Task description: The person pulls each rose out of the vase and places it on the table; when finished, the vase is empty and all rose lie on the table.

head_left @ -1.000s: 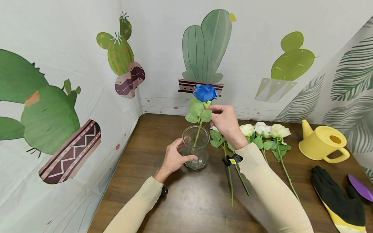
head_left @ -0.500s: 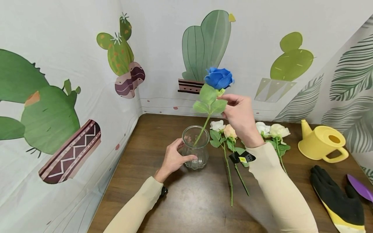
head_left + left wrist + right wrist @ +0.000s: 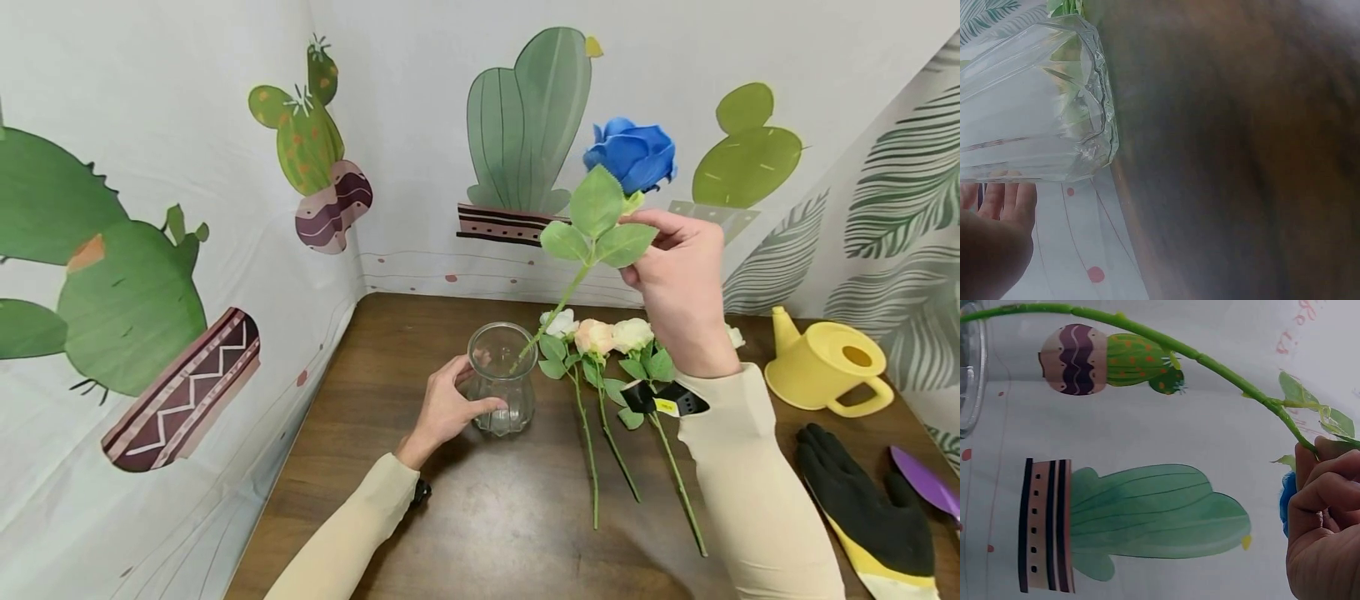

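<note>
In the head view, my left hand (image 3: 450, 406) holds a ribbed clear glass vase (image 3: 517, 414), thumb at its front and fingers round its left side. The vase stands upright on the wooden table (image 3: 420, 517). My right hand (image 3: 686, 279) pinches a blue rose (image 3: 632, 154) by its stem just under the bloom, high to the right of the vase. Its green stem slants down left, and the lower end reaches into the vase mouth. The right wrist view shows the stem (image 3: 1197, 356) bowed between fingers and glass. In the left wrist view, the vase base (image 3: 1100, 119) meets the tabletop.
White (image 3: 559, 322), peach (image 3: 595, 337) and cream (image 3: 632, 335) roses lie right of the vase, stems toward me. Another pale bloom (image 3: 734, 336) shows behind my right wrist. Farther right are a yellow watering can (image 3: 806, 371), a black-and-yellow glove (image 3: 858, 504) and a purple trowel (image 3: 922, 477).
My right hand has moved up and right with the blue rose. The stem is drawn partly out of the vase and leans more to the right. My left hand and the vase have stayed put.
</note>
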Motion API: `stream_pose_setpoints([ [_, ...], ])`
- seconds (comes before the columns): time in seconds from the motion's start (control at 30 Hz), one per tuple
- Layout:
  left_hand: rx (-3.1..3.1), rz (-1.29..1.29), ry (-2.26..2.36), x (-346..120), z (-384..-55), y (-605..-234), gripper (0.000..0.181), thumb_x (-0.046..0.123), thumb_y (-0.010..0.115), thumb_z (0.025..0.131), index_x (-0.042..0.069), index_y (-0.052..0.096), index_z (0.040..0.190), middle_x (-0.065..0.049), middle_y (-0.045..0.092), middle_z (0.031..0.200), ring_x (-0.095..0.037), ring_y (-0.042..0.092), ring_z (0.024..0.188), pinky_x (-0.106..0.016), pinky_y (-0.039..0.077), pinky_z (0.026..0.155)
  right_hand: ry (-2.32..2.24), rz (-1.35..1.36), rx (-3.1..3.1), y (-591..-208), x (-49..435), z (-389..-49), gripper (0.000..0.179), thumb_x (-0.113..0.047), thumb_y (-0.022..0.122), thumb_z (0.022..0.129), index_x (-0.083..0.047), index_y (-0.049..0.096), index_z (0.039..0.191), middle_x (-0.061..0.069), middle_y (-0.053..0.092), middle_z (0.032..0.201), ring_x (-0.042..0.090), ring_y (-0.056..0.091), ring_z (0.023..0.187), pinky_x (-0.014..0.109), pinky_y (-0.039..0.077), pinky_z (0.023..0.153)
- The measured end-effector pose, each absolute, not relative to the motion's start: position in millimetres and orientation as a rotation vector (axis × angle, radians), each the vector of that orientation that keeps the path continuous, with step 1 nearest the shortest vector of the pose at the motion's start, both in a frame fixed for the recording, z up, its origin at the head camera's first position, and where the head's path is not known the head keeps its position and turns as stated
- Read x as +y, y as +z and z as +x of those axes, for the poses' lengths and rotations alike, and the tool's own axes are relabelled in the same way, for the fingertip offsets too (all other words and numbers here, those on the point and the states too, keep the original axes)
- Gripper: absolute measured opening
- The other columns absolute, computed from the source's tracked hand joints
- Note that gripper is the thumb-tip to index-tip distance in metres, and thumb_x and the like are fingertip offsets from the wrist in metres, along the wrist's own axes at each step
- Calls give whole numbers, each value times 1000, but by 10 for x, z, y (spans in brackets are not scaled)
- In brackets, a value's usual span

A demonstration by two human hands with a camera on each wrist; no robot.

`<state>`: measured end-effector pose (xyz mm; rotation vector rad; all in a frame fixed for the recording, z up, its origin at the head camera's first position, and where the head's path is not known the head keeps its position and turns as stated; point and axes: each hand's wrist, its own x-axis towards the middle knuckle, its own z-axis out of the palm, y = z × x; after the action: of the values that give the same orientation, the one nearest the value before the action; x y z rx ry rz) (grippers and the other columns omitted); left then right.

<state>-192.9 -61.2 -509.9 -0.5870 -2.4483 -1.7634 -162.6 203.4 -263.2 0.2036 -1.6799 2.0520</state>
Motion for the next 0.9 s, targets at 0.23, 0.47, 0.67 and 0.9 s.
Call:
stream_pose_setpoints([
  [0.23, -2441, -593, -1762, -612, -1932, -5116, 76, 16, 104, 72, 3, 71, 138, -14, 76, 136, -35, 73, 129, -51, 60, 116, 2135, 293, -1564, -2577, 2184, -1555, 22, 15, 64, 97, 3, 81, 89, 3, 71, 70, 13, 43, 49, 25, 26, 47],
  [0.47, -2433, -595, -1757, -619, -1931, -5123, 74, 17, 104, 71, 5, 72, 137, -13, 77, 134, -34, 74, 127, -51, 60, 115, 2154, 203, -1765, -2774, 2332, -1592, 26, 11, 67, 98, -6, 85, 90, -1, 76, 72, 9, 50, 50, 19, 38, 46],
  [0.67, -2428, -613, -1752, -620, -1935, -5130, 73, 16, 104, 72, 3, 72, 136, -15, 77, 135, -35, 73, 129, -51, 60, 116, 2021, 29, -2181, -3195, 2403, -1765, 34, 3, 69, 101, -25, 85, 88, -11, 72, 69, 4, 55, 56, 15, 49, 52],
  [0.9, -2422, -618, -1752, -618, -1941, -5135, 74, 14, 104, 72, 1, 71, 136, -17, 76, 134, -36, 73, 130, -50, 59, 117, 1782, -69, -2562, -3673, 2368, -1973, 23, -5, 66, 104, 7, 78, 119, -12, 67, 69, 3, 51, 57, 18, 43, 53],
])
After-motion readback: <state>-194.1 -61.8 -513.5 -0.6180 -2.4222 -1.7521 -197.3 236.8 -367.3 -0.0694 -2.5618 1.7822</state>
